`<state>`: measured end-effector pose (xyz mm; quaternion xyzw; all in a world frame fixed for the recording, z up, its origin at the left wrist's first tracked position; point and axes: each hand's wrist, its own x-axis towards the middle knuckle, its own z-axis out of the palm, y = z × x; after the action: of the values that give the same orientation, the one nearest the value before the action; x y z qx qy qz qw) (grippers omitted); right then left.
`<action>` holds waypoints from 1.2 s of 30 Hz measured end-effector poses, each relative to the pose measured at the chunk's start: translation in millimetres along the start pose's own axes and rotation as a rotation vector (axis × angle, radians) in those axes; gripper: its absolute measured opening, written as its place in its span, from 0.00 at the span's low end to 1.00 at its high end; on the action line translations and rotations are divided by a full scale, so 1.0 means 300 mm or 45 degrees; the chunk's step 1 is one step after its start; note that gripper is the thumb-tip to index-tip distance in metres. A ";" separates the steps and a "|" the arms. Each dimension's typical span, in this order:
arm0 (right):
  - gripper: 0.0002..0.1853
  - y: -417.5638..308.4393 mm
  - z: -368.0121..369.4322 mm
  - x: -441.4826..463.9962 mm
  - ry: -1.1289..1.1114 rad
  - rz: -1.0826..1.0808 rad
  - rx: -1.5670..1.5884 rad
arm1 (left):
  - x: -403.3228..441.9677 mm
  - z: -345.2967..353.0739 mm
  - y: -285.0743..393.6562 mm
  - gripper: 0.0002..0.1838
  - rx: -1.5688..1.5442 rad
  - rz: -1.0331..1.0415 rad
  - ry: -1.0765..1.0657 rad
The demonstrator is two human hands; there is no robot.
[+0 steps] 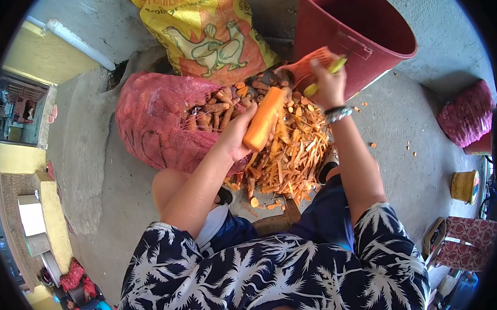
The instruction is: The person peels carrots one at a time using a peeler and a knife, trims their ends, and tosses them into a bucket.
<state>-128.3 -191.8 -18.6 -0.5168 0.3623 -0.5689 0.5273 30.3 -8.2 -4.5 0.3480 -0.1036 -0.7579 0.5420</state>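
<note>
My left hand (238, 138) is closed around the lower part of a thick, peeled carrot (266, 120), which tilts up and to the right. My right hand (330, 86) grips a yellow-green peeler (337, 64), raised to the right of the carrot and apart from it; its blade is too blurred to make out. Below both hands, a heap of orange carrot peelings (293, 161) spreads over the floor between my feet. Unpeeled carrots (216, 111) spill from the mouth of a red mesh sack (150, 123) at the left.
A large red bin (332, 38) stands beyond my right hand, with orange-red netting (310, 63) beside it. A yellow printed sack (213, 40) leans at the back wall. Farther right are a pink bundle (467, 115) and a yellow bucket (464, 187). A person (80, 309) is at lower left.
</note>
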 end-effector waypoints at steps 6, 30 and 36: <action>0.16 -0.092 0.049 -0.125 -0.139 0.144 0.088 | 0.027 -0.019 0.030 0.22 -0.048 0.236 0.165; 0.14 -0.059 0.018 -0.044 0.117 0.014 -0.159 | 0.020 -0.034 -0.006 0.42 0.326 0.064 0.241; 0.14 -0.152 0.073 -0.226 -0.166 0.213 0.035 | 0.073 -0.100 0.003 0.27 0.032 0.225 0.435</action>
<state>-123.4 -114.5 15.6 -0.5133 0.3613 -0.4931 0.6024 46.5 -21.6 -35.2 0.4678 -0.0498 -0.6359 0.6119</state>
